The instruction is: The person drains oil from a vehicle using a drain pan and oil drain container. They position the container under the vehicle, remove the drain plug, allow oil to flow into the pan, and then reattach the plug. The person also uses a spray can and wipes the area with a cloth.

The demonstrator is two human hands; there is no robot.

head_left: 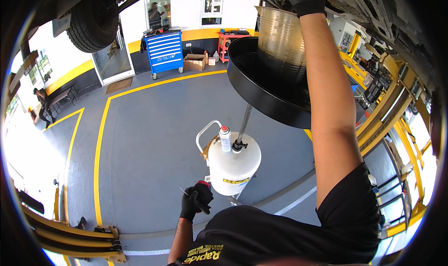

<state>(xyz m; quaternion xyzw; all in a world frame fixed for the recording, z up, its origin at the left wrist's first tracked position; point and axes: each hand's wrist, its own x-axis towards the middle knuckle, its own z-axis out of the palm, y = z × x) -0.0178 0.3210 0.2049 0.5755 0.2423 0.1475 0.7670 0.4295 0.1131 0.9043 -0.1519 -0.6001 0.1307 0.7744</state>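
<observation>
A grey workshop floor (154, 149) with yellow lines fills the middle of the frame, under a raised vehicle's dark underside (364, 5) that stretches along the top edge. The wearer's black shirt (266, 235) takes up the lower centre, and a bare right forearm (329, 75) runs up the right side. Right of upper centre, partly behind that arm, is a wide, round black pan (261, 98) on a metal post (244, 124). A translucent, ribbed container (280, 37) shows upright within the pan's outline, its top close to the vehicle. Just below centre, the post meets the top of a white tank (235, 165) with a curved handle. A tyre (95, 26) hangs at upper left; right of it stands a blue tool cabinet (164, 51). At the top edge, the black-gloved right hand (304, 0) reaches up among the vehicle parts, near the container's rim; its fingers are hidden, so its grip cannot be told. At lower centre-left, the black-gloved left hand (196, 203) is closed around a small red-and-black object (206, 185). A white spray can (225, 139) with a red cap stands upright on the tank.
</observation>
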